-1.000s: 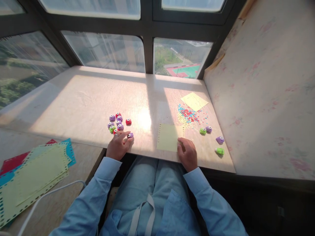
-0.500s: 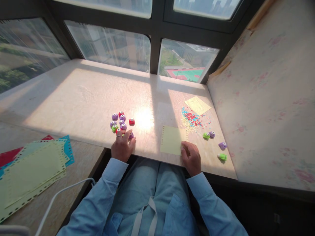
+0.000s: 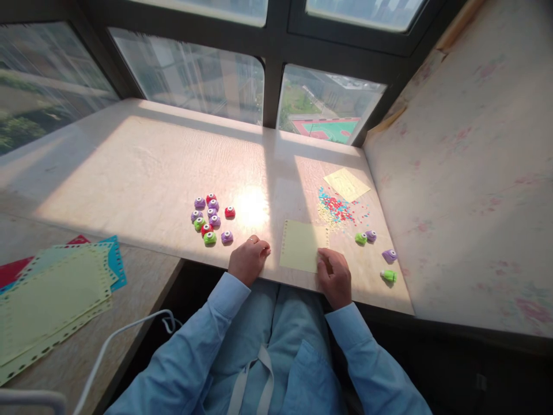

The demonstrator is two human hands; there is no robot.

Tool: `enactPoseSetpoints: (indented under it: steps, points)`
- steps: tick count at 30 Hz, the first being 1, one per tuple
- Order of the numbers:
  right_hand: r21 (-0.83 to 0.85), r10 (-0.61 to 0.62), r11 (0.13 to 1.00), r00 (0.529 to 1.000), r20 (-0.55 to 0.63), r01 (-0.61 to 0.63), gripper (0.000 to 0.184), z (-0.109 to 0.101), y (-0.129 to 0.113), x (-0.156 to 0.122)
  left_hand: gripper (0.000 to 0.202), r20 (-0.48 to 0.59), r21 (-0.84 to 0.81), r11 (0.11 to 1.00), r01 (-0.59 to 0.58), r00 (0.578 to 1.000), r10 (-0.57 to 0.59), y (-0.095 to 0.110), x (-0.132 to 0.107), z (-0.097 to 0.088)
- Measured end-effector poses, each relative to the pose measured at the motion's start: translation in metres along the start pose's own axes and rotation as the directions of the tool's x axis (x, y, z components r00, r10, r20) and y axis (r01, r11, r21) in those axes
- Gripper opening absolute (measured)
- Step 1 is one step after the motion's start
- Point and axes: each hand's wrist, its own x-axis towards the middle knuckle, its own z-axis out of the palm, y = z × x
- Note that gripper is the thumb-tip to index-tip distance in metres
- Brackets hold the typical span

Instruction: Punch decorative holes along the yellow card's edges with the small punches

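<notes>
My left hand [image 3: 249, 259] rests near the ledge's front edge with its fingers curled shut and nothing visible in them. It lies between a purple punch [image 3: 227, 237] and a pale yellow sheet [image 3: 302, 245] with a perforated left edge. A cluster of small purple, red and green punches [image 3: 207, 216] sits just left of that hand. My right hand [image 3: 334, 276] is closed on the sheet's lower right corner and pins it to the pale stone ledge [image 3: 142, 173].
Coloured paper confetti [image 3: 337, 208] lies beyond the sheet, with another yellow sheet [image 3: 347, 184] behind it. More punches, green [image 3: 360, 238], purple [image 3: 370, 235], purple [image 3: 389, 255] and green [image 3: 387, 276], lie at the right. A stack of perforated sheets [image 3: 52, 294] sits at the lower left. A wall [image 3: 466, 173] closes the right side.
My left hand has left the punch cluster and moved right toward the yellow sheet, curling closed. A green punch now shows beside the purple one. My right hand stayed on the sheet.
</notes>
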Motion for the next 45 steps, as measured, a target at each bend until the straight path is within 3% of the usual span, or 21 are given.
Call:
enactPoseSetpoints:
  steps: [6,8,10,12,15,18,21,28,34,45]
  points:
    - [0.024,0.011,1.000,1.000,-0.004,-0.010,0.021,-0.001,-0.001,0.000,0.020,-0.037,0.009,0.999,-0.047,0.998,0.047,0.001,-0.001,0.008]
    - [0.032,0.015,0.999,1.000,-0.011,-0.015,0.022,-0.001,-0.002,0.000,0.015,-0.069,-0.103,0.994,-0.019,0.998,0.012,0.001,-0.002,0.008]
    - [0.041,0.018,0.999,1.000,-0.020,-0.017,0.022,-0.001,-0.003,0.000,0.011,-0.104,-0.325,0.945,0.022,0.993,-0.059,0.001,-0.002,0.006]
    - [0.056,0.018,0.998,0.999,-0.029,-0.016,0.021,-0.002,-0.004,0.000,0.011,-0.067,-0.626,0.776,0.075,0.986,-0.150,0.000,-0.002,0.002]
    - [0.095,0.030,0.995,0.999,-0.042,-0.026,0.020,-0.003,-0.005,0.002,0.022,0.177,-0.931,0.289,0.222,0.968,-0.176,0.003,-0.003,-0.006]
    - [0.151,0.097,0.985,0.994,-0.055,-0.087,0.018,-0.005,-0.006,0.002,0.034,0.341,-0.935,-0.138,0.326,0.934,-0.107,0.008,-0.004,-0.011]
    - [0.220,0.206,0.957,0.976,-0.064,-0.188,0.018,-0.006,-0.011,-0.002,0.032,0.400,-0.873,-0.327,0.363,0.915,-0.051,0.011,-0.007,-0.011]
    - [0.320,0.294,0.907,0.956,-0.010,-0.276,0.019,-0.010,-0.054,-0.019,0.023,0.464,-0.799,-0.426,0.425,0.886,0.015,0.013,-0.014,0.002]
    - [0.398,0.193,0.888,0.972,0.132,-0.230,0.019,-0.014,-0.092,-0.010,0.022,0.460,-0.801,-0.408,0.439,0.886,0.051,0.020,-0.021,0.009]
    - [0.305,0.066,0.946,0.986,0.154,-0.111,0.019,-0.004,-0.099,0.000,0.017,0.472,-0.768,-0.425,0.479,0.872,0.129,0.039,-0.034,0.017]
